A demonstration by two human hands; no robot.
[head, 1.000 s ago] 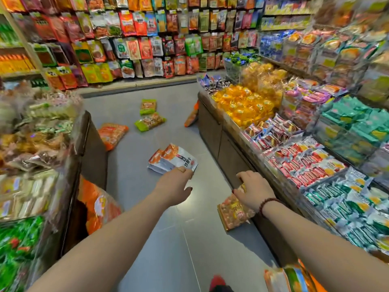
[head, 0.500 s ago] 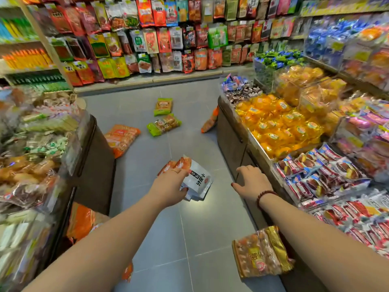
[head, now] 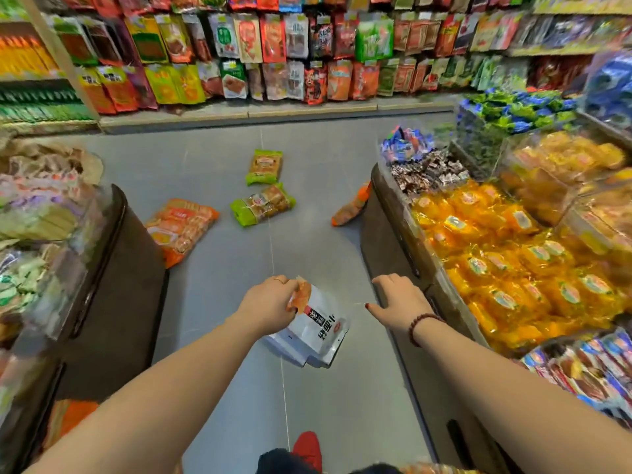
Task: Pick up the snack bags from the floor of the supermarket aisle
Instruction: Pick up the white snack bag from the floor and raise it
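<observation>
My left hand (head: 268,304) pinches the orange top edge of white snack bags (head: 313,331) that hang above the grey floor in the middle of the aisle. My right hand (head: 400,297) is empty, fingers spread, next to the dark side of the right display stand. On the floor ahead lie a large orange bag (head: 181,225) beside the left stand, two green bags, one farther (head: 264,166) and one nearer (head: 262,205), and an orange bag (head: 352,205) leaning on the right stand's corner.
A dark display stand (head: 113,289) heaped with snacks borders the aisle on the left. The right stand (head: 393,234) carries yellow packets (head: 506,254) and other sweets. A wall of hanging snack bags (head: 273,53) closes the far end. My red shoe (head: 307,448) shows at the bottom.
I have moved forward along the aisle, so the floor bags appear closer. The brown bag near my right hand has dropped out of view. My left hand still holds the white bags.
</observation>
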